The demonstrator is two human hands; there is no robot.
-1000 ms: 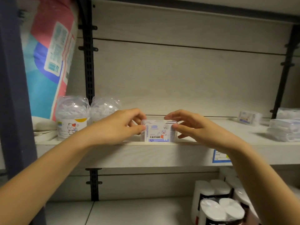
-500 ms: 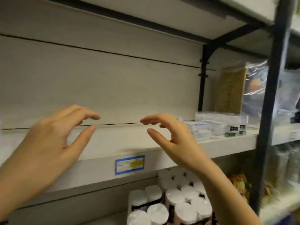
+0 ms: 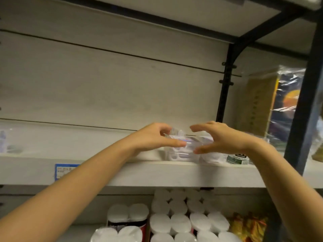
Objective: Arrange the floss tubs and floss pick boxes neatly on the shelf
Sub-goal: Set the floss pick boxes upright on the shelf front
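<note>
Forearms: both reach up from the bottom corners toward the middle of the shelf (image 3: 174, 173), bare, no sleeves showing.
Lower shelf: packs of white rolls (image 3: 181, 222) stand below, their round tops facing the camera; a crinkled yellow packet (image 3: 248, 224) lies to their right.
Shelf edge: a pale front lip with a blue price label (image 3: 60, 171) at the left, partly covered by the left forearm.
Left hand (image 3: 153, 138): curled around the left end of a clear floss pick box (image 3: 181, 147), thumb along its front and fingers over the top; it looks closed on the box, though blur softens the contact.
Right hand (image 3: 222, 138): spread open at the right end of the same box, thumb low and fingers arched above, with a gap visible between fingertips and plastic.
Floss pick box: sits on the shelf near its front edge, among other clear boxes stacked under and beside it; how many there are cannot be told.
Right neighbour: a small pack with a dark green label (image 3: 238, 158) stands just right of the stack, below the right wrist.
Far left: blurred clear containers (image 3: 5, 142) on the same shelf, well apart from the hands.
Far right: a black upright post (image 3: 304, 102), and behind it plastic-wrapped goods (image 3: 272, 102).
Back: pale wood-grain panel (image 3: 104, 81).
</note>
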